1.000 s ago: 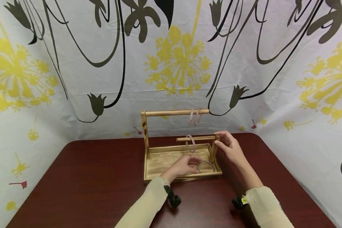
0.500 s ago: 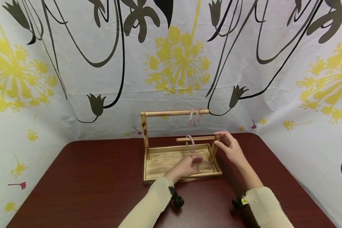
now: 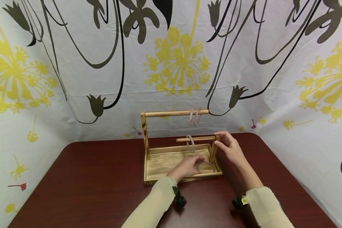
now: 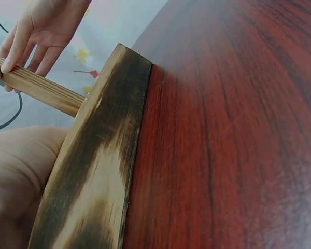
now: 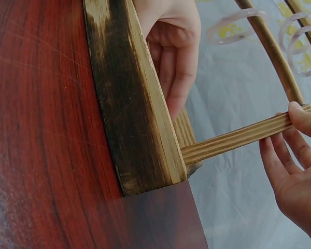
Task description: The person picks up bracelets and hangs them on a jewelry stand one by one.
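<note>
A wooden bangle stand (image 3: 159, 163) with a shallow tray base and two horizontal bars stands on the table. In the head view, a bangle (image 3: 206, 162) lies in the tray's right end. My left hand (image 3: 186, 167) reaches over the front wall, thumb and fingers spread about the bangle's left rim; in the right wrist view the tray wall hides its fingertips. My right hand (image 3: 229, 148) pinches the top of the short post (image 5: 238, 139) between thumb and fingers. One pale bangle (image 3: 191, 144) hangs on the lower bar, and two pale bangles (image 5: 305, 52) hang on the upper bar.
The dark red table (image 3: 102, 190) extends around the stand. Close behind it rises a white cloth (image 3: 165, 95) printed with flowers, which also lines both sides. The tall post (image 3: 145, 134) stands at the tray's left end.
My left hand has shifted slightly to the right over the bangle in the tray. My right hand stays on the post, and the stand and bangles keep their places.
</note>
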Available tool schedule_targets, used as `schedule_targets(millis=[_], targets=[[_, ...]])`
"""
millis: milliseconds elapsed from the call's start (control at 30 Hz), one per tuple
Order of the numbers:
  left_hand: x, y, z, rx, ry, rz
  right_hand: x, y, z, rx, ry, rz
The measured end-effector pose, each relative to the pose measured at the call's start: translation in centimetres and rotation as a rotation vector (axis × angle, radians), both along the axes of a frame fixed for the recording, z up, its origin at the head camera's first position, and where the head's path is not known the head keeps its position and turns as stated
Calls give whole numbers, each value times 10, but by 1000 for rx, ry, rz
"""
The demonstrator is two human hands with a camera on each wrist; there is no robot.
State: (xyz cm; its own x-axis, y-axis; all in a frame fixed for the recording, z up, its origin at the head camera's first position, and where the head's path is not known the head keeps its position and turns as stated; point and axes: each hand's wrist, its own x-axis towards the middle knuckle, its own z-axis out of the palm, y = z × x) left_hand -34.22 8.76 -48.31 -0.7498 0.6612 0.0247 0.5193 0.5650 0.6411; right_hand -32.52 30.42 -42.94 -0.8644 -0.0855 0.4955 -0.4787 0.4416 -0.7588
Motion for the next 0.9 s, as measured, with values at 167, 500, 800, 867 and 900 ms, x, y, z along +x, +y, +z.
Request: schedule_targets(millis=[167,500,800,867,900], targets=[[0,0,1,-17,15,11,1,0,1,1,-1,-2],[-1,-10,0,68,-35,35,2,-2,2,3,-6,-3],[-2,-32,2,148,-116,57,4,-3,7,14,-3,-11],[-2,-37,2,152,-118,60,10,-7,14,21,-8,-16],[-2,-40,2,150,-121,66,13,-10,18,23,-10,-17]])
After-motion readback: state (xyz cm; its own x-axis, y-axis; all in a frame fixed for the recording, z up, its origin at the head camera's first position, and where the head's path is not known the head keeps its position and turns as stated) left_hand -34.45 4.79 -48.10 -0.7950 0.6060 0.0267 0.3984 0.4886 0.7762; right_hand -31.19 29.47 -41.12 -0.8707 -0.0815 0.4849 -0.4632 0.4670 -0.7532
